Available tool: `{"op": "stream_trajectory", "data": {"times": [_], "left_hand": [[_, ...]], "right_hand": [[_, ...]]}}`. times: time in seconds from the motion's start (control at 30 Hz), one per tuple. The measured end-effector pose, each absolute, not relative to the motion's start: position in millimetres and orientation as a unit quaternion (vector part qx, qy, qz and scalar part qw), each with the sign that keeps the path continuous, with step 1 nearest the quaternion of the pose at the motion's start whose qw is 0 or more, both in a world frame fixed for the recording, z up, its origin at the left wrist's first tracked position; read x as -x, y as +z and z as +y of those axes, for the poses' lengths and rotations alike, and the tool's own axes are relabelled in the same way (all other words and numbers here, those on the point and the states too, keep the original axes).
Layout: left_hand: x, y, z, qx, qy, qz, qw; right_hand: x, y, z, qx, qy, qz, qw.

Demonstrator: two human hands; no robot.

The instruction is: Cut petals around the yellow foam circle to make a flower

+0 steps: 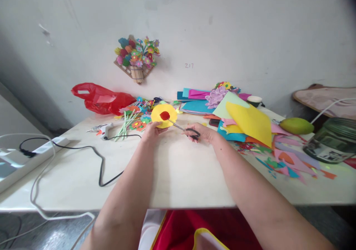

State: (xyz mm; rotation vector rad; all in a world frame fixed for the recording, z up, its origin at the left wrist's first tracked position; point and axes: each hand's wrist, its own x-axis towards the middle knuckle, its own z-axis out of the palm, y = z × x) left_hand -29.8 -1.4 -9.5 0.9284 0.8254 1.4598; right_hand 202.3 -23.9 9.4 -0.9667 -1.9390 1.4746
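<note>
The left hand (154, 130) pinches the lower rim of a yellow disc (164, 108) between thumb and fingers, holding it up over the middle of the worktop (189, 179). A red piece (164, 115) shows at the disc's centre; at this size it seems to lie on the yellow, though whether it is fixed there I cannot tell. The right hand (205, 132) is closed around the black handles of a pair of scissors (178, 126), whose blades point left, with the tips at the red piece.

Toward the worktop's left edge lies a white glue gun (105, 131), with pale green stems (126, 122) between it and the disc. A power strip (51, 146) fills the near left corner, and a red plastic bag (107, 100) sits at the far left corner. On the right half, a yellow sheet (250, 122) tops a loose pile, with coloured scraps (289, 165) spread nearer the near edge. A green glass jar (330, 139) stands toward the right edge, just beside a green-yellow fruit (297, 126).
</note>
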Motion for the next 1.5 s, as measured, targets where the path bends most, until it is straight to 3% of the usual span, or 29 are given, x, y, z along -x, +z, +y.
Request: {"op": "stream_trajectory", "data": {"times": [1.5], "left_hand": [[31.3, -6.9, -5.4, -0.415, 0.621, 0.352, 0.564]], "right_hand": [[-204.9, 1.3, -17.0, 0.362, 0.547, -0.709, 0.260]]}}
